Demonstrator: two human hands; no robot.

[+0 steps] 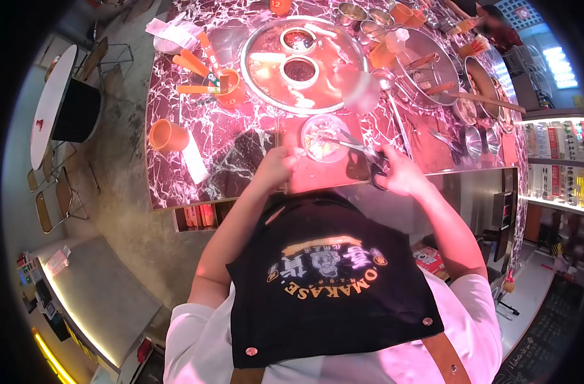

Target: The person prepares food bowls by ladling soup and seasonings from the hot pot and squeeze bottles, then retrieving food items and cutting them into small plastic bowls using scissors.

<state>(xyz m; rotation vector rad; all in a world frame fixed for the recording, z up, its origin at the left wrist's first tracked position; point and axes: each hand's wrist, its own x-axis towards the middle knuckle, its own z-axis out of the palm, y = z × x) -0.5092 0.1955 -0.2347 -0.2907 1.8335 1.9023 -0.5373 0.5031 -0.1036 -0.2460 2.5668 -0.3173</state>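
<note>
My right hand [401,173] is closed round the handles of a pair of scissors [357,146]. The blades point left, over a small round bowl [309,152] with chopped-looking food in it. On the bowl's left side my left hand [279,166] is closed, fingertips by the rim; what they pinch, if anything, is too small to make out. Under the bowl lies a board [298,185] at the counter's near edge.
Beyond the bowl sits a large round pot [247,73] with two inner pots. Orange cups [169,136] with tagged handles stand left. Right are a wide metal pan [449,67], wooden-handled tools and small metal bowls [473,142]. A person [497,35] is at the far right.
</note>
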